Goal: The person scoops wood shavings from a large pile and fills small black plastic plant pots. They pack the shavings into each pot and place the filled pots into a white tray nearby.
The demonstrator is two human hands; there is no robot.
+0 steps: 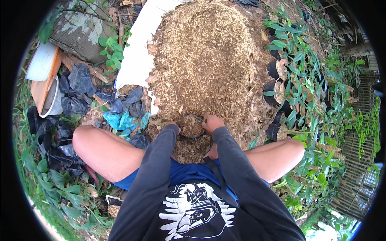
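Note:
A round black-rimmed pot or bag (191,126), filled with brown soil mix, stands upright between my hands at the near end of a long heap of soil mixed with pale husks or shavings (208,57). At its right rim is my right hand (213,123), fingers curled and touching the edge; whether they pinch it is hard to tell. On the left side of the rim, my left hand (174,126) is mostly hidden by its dark sleeve, with only a little of it showing. More loose soil lies between the pot and my crossed legs.
White sheeting (137,45) borders the heap's left side. Crumpled black plastic bags (80,79) and blue plastic (122,120) lie at left, near a tilted white bucket (54,99) and a rock (81,30). Potted leafy seedlings (292,60) line the right, before a slatted fence (359,162).

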